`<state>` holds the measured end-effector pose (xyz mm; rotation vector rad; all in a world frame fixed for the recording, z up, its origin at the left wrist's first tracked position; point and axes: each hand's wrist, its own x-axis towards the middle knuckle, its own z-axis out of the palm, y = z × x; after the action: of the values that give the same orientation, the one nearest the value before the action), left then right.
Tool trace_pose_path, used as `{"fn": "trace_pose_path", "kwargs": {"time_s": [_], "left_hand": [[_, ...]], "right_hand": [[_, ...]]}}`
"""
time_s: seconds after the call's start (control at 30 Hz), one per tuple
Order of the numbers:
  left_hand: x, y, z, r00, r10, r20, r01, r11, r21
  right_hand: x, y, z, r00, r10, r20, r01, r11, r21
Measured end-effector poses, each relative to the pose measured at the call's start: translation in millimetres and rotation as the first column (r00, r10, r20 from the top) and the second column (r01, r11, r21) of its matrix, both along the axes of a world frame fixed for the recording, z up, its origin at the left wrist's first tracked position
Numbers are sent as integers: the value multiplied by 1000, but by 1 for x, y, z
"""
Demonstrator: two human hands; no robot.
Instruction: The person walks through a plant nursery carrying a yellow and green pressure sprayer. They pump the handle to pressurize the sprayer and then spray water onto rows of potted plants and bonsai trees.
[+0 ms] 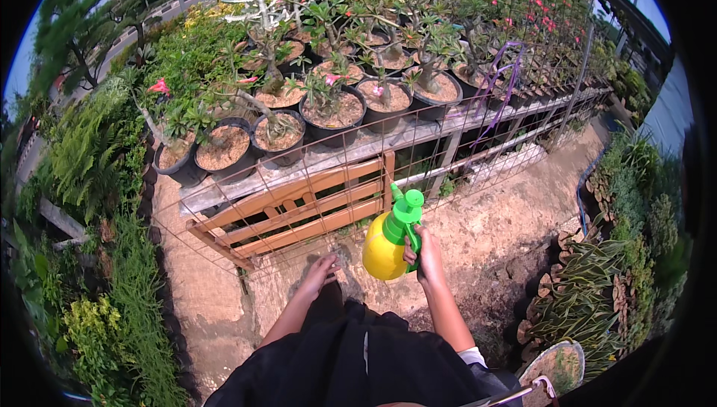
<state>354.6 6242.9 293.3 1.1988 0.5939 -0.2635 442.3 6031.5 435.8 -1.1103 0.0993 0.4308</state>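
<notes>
One sprayer (390,240) is gripped in the right hand (427,256); the nozzle should be aimed at the pots (328,112) ahead, while the left hand (320,271) hangs loosely open, holding nothing.

A yellow spray bottle (386,246) with green trigger head, upright and slightly tilted, held mid-air at frame centre.

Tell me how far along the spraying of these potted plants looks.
Done: cannot tell; no wet soil or leaves are evident on the potted plants. In hand: the right hand grips the yellow spray bottle, nozzle toward the bench; the left hand hangs empty. Left: seemingly the whole row of pots.
</notes>
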Motion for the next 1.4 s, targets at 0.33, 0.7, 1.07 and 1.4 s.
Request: {"fn": "trace_pose_path", "kwargs": {"time_s": [0.33, 0.7, 1.07, 1.4], "left_hand": [[27, -9, 1, 992, -120, 33, 120, 993, -17], [126, -63, 1, 983, -178, 37, 180, 982, -55], [259, -110, 39, 929, 130, 347, -115, 991, -63], [357, -213, 178, 476, -304, 825, 61, 947, 314]], "right_hand": [[11, -25, 4, 986, -167, 10, 166, 983, 71], [70, -58, 9, 994, -104, -27, 104, 995, -7], [180, -97, 14, 998, -60, 0, 60, 998, -30], [231, -117, -6, 967, -39, 251, 106, 959, -263]]}}
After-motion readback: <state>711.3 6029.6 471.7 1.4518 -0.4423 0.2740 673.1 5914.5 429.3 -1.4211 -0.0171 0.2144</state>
